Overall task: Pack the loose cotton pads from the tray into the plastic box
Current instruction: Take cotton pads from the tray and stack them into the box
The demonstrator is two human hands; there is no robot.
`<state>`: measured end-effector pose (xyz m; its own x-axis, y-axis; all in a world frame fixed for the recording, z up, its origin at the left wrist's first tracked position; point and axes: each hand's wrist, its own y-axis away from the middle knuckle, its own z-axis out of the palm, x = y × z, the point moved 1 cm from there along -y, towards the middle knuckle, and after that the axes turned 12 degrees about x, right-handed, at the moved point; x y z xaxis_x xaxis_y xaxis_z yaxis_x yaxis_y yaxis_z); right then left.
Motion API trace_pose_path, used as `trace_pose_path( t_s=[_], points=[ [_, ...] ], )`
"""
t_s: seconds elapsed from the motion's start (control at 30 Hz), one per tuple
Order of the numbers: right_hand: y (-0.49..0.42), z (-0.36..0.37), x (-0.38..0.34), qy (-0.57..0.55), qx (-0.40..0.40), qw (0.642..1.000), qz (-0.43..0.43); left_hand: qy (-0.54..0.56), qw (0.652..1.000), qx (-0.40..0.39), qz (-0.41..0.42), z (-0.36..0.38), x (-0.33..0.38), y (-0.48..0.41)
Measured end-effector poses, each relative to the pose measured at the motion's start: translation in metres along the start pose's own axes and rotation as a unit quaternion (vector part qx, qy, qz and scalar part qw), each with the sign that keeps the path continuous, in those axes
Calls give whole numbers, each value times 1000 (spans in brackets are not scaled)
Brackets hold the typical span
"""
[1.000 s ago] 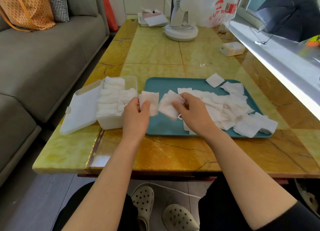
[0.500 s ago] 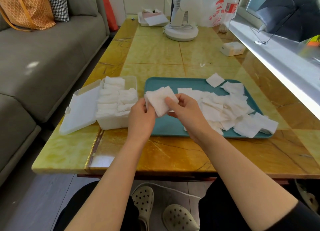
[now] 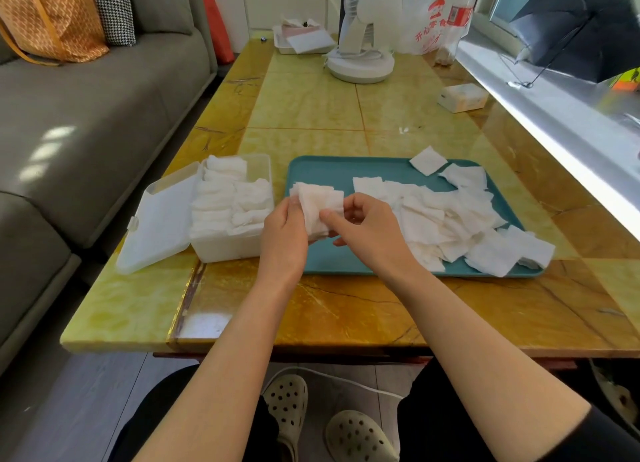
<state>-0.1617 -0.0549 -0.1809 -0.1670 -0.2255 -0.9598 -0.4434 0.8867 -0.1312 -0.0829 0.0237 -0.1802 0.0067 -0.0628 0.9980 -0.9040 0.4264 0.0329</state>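
Note:
A small stack of white cotton pads (image 3: 317, 202) is held upright over the left end of the teal tray (image 3: 332, 171). My left hand (image 3: 284, 236) grips the stack from its left side. My right hand (image 3: 367, 229) pinches its right edge with thumb and forefinger. A loose heap of pads (image 3: 450, 216) covers the tray's middle and right. The clear plastic box (image 3: 232, 216) stands left of the tray, packed with rows of pads, its hinged lid (image 3: 159, 226) lying open to the left.
A white fan base (image 3: 360, 67) stands at the table's far end beside a white plastic bag (image 3: 433, 22). A tissue pack (image 3: 462, 96) lies near the right window ledge. A grey sofa (image 3: 86, 115) runs along the left.
My right hand lifted pads off the heap and brought them against those in my left hand. Both hands now hold one combined stack, raised slightly over the tray's left end.

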Motion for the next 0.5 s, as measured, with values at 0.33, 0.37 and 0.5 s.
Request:
trace_pose_path(
  t_s=[0.33, 0.37, 0.5],
  points=[
    [0, -2, 2, 36, 10, 999, -35, 63, 997, 31, -40, -3, 8, 2],
    [-1, -2, 2, 34, 12, 999, -36, 68, 996, 34, -46, -3, 8, 2],
    [-3, -4, 1, 12, 16, 999, -33, 74, 995, 45, -51, -3, 7, 1]
  ],
)
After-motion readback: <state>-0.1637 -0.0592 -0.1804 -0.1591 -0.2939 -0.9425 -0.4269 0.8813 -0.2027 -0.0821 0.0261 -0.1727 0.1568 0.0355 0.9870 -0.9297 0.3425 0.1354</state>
